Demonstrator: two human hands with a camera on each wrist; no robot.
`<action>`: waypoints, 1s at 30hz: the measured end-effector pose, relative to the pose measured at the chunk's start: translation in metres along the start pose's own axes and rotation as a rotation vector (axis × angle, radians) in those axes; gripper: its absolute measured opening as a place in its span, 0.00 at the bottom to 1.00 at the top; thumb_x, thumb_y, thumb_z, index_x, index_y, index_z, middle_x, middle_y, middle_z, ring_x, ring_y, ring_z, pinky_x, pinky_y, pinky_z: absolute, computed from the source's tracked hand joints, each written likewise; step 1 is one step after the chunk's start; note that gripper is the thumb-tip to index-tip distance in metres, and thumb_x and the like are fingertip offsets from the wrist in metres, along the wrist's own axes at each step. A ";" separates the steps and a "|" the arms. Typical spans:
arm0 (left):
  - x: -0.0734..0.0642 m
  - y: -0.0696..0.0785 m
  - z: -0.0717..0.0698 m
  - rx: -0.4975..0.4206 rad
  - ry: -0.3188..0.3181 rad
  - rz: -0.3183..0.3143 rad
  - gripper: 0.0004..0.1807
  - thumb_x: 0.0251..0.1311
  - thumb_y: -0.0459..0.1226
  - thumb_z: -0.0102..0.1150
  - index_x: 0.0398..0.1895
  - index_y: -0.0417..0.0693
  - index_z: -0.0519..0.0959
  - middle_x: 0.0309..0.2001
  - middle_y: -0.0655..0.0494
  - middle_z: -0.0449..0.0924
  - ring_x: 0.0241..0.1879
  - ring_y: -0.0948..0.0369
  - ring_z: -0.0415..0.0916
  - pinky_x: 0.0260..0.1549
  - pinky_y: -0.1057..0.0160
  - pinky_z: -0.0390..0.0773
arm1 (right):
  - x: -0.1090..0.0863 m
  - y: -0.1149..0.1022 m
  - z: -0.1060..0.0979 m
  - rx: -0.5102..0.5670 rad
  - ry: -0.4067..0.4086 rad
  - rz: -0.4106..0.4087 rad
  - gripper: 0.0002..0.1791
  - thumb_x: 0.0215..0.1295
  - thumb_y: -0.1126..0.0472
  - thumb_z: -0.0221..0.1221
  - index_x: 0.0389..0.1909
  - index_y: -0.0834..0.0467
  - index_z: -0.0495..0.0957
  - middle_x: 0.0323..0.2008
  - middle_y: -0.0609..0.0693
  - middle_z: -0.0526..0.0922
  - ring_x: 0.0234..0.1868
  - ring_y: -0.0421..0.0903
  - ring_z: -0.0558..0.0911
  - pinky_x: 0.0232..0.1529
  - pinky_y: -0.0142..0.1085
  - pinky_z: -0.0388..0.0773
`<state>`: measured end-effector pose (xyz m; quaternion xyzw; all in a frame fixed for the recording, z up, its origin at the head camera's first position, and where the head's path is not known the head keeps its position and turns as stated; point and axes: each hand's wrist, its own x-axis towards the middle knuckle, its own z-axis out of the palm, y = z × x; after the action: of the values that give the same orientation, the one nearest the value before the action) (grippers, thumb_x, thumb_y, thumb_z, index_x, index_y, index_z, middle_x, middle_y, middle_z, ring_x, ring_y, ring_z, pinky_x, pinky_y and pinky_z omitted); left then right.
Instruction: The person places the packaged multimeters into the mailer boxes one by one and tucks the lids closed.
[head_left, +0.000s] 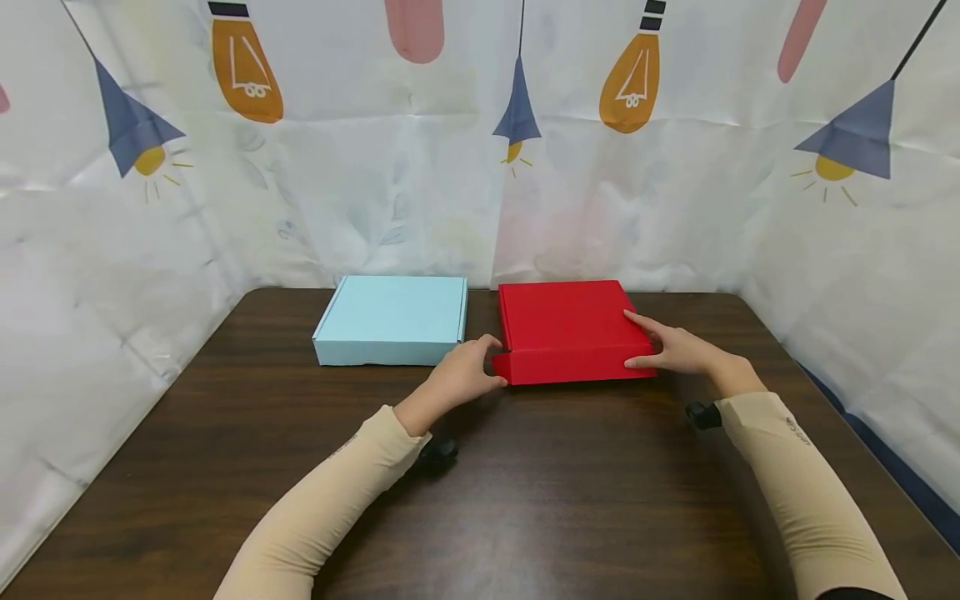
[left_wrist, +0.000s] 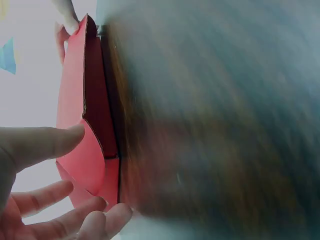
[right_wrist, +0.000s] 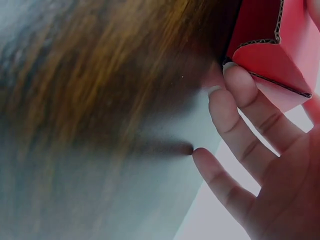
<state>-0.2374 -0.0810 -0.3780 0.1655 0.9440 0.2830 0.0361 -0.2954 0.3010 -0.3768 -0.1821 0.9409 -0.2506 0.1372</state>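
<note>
On the table, a red cardboard box (head_left: 570, 317) has its lid down over the top. Its front panel stands slightly away from the box body in the left wrist view. My left hand (head_left: 467, 371) is at the front left corner, thumb and fingers spread on either side of a small side flap (left_wrist: 92, 160). At the opposite corner, my right hand (head_left: 675, 348) holds the box, thumb against the front panel and index finger on the lid's right edge. The other right fingers (right_wrist: 242, 132) extend beside another side flap (right_wrist: 275, 62).
A closed light-blue box (head_left: 393, 308) lies left of the red one, near my left hand. The dark wooden table (head_left: 570, 500) ends at a white patterned curtain (head_left: 420, 192) behind the boxes. Small black devices (head_left: 702, 415) sit at both wrists.
</note>
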 end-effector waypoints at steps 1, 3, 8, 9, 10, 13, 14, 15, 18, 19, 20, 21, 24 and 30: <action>0.000 0.000 0.001 -0.010 -0.008 0.003 0.31 0.60 0.39 0.74 0.64 0.39 0.74 0.53 0.45 0.81 0.50 0.51 0.80 0.47 0.52 0.82 | 0.000 0.000 0.000 0.002 -0.005 0.003 0.57 0.65 0.41 0.67 0.83 0.57 0.44 0.68 0.71 0.65 0.62 0.66 0.70 0.57 0.59 0.73; 0.000 0.002 0.002 -0.019 -0.019 0.002 0.31 0.59 0.39 0.74 0.64 0.39 0.73 0.54 0.45 0.82 0.49 0.51 0.81 0.47 0.53 0.82 | 0.000 -0.001 0.000 0.003 -0.013 0.008 0.57 0.64 0.41 0.67 0.83 0.57 0.43 0.66 0.71 0.66 0.61 0.66 0.71 0.56 0.58 0.73; 0.001 0.005 0.005 -0.001 -0.026 0.005 0.32 0.58 0.39 0.75 0.63 0.40 0.71 0.51 0.45 0.83 0.39 0.54 0.82 0.41 0.55 0.82 | 0.000 0.000 -0.001 -0.026 -0.023 0.013 0.58 0.64 0.40 0.67 0.83 0.57 0.42 0.65 0.72 0.67 0.59 0.65 0.72 0.56 0.58 0.73; 0.002 0.006 0.006 0.002 -0.028 0.006 0.33 0.58 0.39 0.75 0.62 0.41 0.70 0.50 0.45 0.84 0.36 0.55 0.82 0.39 0.56 0.82 | 0.000 0.000 -0.002 -0.034 -0.023 0.013 0.58 0.64 0.40 0.67 0.83 0.57 0.42 0.65 0.72 0.68 0.59 0.65 0.72 0.56 0.58 0.73; 0.003 0.006 0.006 0.005 -0.031 0.007 0.33 0.58 0.39 0.75 0.62 0.41 0.69 0.47 0.46 0.84 0.32 0.56 0.81 0.37 0.56 0.81 | 0.000 0.000 -0.002 -0.040 -0.023 0.010 0.59 0.64 0.40 0.67 0.83 0.57 0.42 0.65 0.72 0.68 0.59 0.65 0.73 0.56 0.58 0.73; 0.005 0.007 0.008 0.007 -0.044 0.011 0.34 0.57 0.38 0.76 0.61 0.42 0.66 0.36 0.49 0.84 0.24 0.58 0.78 0.31 0.58 0.78 | 0.000 -0.001 -0.003 -0.043 -0.025 0.006 0.59 0.64 0.40 0.67 0.83 0.58 0.42 0.65 0.73 0.68 0.58 0.65 0.73 0.56 0.59 0.73; 0.005 0.007 0.009 0.006 -0.045 0.014 0.34 0.57 0.38 0.76 0.61 0.42 0.65 0.33 0.50 0.82 0.23 0.58 0.77 0.29 0.59 0.77 | 0.001 -0.001 -0.003 -0.044 -0.027 0.006 0.59 0.64 0.40 0.66 0.83 0.58 0.42 0.65 0.73 0.68 0.58 0.65 0.73 0.56 0.59 0.73; 0.006 0.008 0.009 0.009 -0.045 0.019 0.35 0.57 0.38 0.76 0.61 0.41 0.65 0.31 0.51 0.81 0.22 0.59 0.76 0.28 0.59 0.76 | 0.001 0.000 -0.003 -0.042 -0.028 0.009 0.59 0.64 0.39 0.66 0.83 0.58 0.42 0.66 0.73 0.67 0.59 0.65 0.73 0.56 0.59 0.73; 0.008 0.007 0.011 0.025 -0.038 0.042 0.34 0.57 0.38 0.76 0.59 0.40 0.64 0.27 0.53 0.79 0.20 0.59 0.75 0.26 0.61 0.75 | 0.001 0.000 -0.003 -0.026 -0.036 0.015 0.59 0.64 0.39 0.66 0.83 0.57 0.41 0.68 0.73 0.64 0.61 0.66 0.70 0.57 0.59 0.72; 0.009 0.007 0.011 0.029 -0.035 0.048 0.34 0.58 0.38 0.76 0.59 0.40 0.64 0.27 0.54 0.78 0.20 0.59 0.75 0.26 0.61 0.75 | 0.001 0.000 -0.003 -0.022 -0.037 0.019 0.59 0.64 0.39 0.66 0.83 0.57 0.41 0.70 0.73 0.62 0.62 0.67 0.69 0.58 0.60 0.72; 0.009 0.007 0.011 0.034 -0.034 0.054 0.34 0.58 0.38 0.75 0.59 0.40 0.63 0.27 0.54 0.78 0.20 0.59 0.75 0.25 0.61 0.74 | 0.001 0.000 -0.003 -0.019 -0.038 0.023 0.59 0.64 0.39 0.66 0.83 0.56 0.41 0.70 0.73 0.61 0.63 0.67 0.68 0.58 0.60 0.71; 0.009 0.007 0.011 0.036 -0.036 0.058 0.33 0.59 0.38 0.74 0.59 0.40 0.63 0.26 0.54 0.78 0.19 0.59 0.75 0.24 0.61 0.74 | 0.001 0.000 -0.003 -0.016 -0.039 0.025 0.59 0.64 0.39 0.66 0.83 0.56 0.41 0.71 0.73 0.60 0.63 0.67 0.68 0.58 0.60 0.71; 0.009 0.007 0.011 0.025 -0.045 0.066 0.33 0.60 0.37 0.72 0.61 0.40 0.62 0.25 0.55 0.78 0.18 0.59 0.74 0.23 0.62 0.73 | 0.001 0.000 -0.003 -0.009 -0.042 0.026 0.59 0.64 0.39 0.66 0.83 0.56 0.41 0.72 0.73 0.58 0.65 0.68 0.66 0.59 0.61 0.71; 0.007 0.008 0.011 -0.002 -0.052 0.077 0.32 0.61 0.36 0.69 0.63 0.40 0.61 0.25 0.56 0.78 0.17 0.60 0.72 0.22 0.63 0.71 | 0.000 0.001 -0.005 0.009 -0.052 0.016 0.58 0.65 0.40 0.66 0.83 0.56 0.41 0.74 0.73 0.55 0.66 0.69 0.64 0.60 0.62 0.70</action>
<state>-0.2398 -0.0667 -0.3825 0.2091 0.9354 0.2809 0.0501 -0.2970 0.3038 -0.3730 -0.1806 0.9372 -0.2491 0.1644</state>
